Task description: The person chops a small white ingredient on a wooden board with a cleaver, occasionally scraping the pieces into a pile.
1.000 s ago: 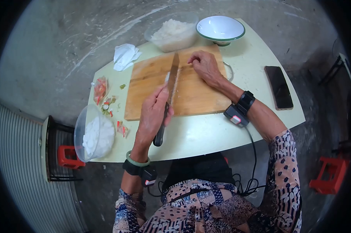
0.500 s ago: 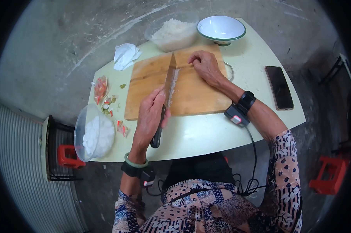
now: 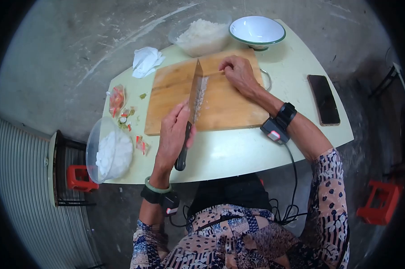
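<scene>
My left hand [image 3: 174,130] is wrapped round the black handle of a kitchen knife [image 3: 194,92]. Its broad blade points away from me over the wooden cutting board [image 3: 166,105]. Along the blade's right side lies a narrow strip of chopped, pale greyish bits [image 3: 201,96]. My right hand [image 3: 239,75] rests at the board's upper right with its fingers curled in, apart from the knife; nothing shows in it.
Beyond the board stand a clear bowl of white, crumbly food [image 3: 203,36] and a green-rimmed enamel bowl [image 3: 257,31]. A plastic tub [image 3: 110,152], small packets [image 3: 117,99] and a white cloth [image 3: 146,62] lie left. A phone [image 3: 323,99] lies right.
The view has shifted slightly. Both hands and the knife stay in nearly the same place over the board.
</scene>
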`<action>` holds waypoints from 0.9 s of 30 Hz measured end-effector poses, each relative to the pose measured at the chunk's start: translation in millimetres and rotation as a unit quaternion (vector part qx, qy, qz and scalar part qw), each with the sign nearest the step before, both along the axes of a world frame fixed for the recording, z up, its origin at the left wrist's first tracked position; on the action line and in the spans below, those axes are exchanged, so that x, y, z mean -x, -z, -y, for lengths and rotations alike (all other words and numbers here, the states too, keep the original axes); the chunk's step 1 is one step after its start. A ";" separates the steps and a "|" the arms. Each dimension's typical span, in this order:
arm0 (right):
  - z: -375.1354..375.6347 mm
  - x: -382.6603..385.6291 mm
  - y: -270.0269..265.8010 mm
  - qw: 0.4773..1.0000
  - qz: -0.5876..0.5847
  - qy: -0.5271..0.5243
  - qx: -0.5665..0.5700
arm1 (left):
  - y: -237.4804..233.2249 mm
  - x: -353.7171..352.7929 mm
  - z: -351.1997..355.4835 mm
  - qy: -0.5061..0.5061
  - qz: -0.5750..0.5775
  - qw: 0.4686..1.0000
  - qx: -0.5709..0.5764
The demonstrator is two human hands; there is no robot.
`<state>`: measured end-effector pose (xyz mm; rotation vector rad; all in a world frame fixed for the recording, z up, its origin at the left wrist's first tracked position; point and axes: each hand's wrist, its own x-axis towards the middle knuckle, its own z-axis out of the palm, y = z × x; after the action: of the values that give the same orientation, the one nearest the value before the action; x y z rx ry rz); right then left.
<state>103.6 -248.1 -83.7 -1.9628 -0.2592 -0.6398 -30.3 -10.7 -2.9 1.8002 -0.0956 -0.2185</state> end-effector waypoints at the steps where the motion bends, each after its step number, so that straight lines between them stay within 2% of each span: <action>1: 1.3 -0.3 -1.6 1.000 -0.010 0.002 -0.004 | 1.3 -3.1 -0.9 0.023 0.004 1.000 -0.019; 5: 0.3 1.5 1.4 1.000 0.004 0.003 -0.007 | -5.0 6.2 -0.7 -0.003 -0.022 1.000 0.002; 7: 1.3 0.1 -1.3 1.000 -0.017 0.007 0.006 | -6.1 3.1 -1.0 -0.018 0.007 0.999 0.027; 11: 0.9 0.0 1.7 1.000 -0.006 0.005 0.013 | 0.5 0.1 -6.6 0.002 -0.010 1.000 -0.001; 14: 1.9 -0.5 0.0 1.000 -0.005 0.003 0.005 | -14.9 4.3 -6.5 0.003 -0.015 1.000 0.000; 17: 1.4 0.7 0.6 1.000 -0.008 -0.003 0.014 | -12.6 5.4 -8.6 -0.029 -0.008 0.999 0.043; 19: 1.4 -0.7 -2.1 1.000 -0.022 -0.002 0.016 | -1.0 -5.4 -11.0 0.031 0.020 0.999 -0.029; 22: 2.3 -0.5 -0.2 1.000 -0.003 -0.006 0.007 | -7.2 -1.7 -10.3 -0.003 -0.013 1.000 0.001; 25: 2.3 1.6 0.1 1.000 -0.017 -0.007 0.002 | -10.2 -1.1 -9.3 -0.005 0.010 1.000 0.018; 27: 0.7 1.7 -1.1 1.000 -0.003 -0.005 0.013 | -4.9 -5.4 -9.2 -0.003 -0.003 1.000 0.000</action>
<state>101.9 -248.7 -82.6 -1.9876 -0.2758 -0.6258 -24.9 -1.5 2.1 1.7990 -0.0852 -0.2198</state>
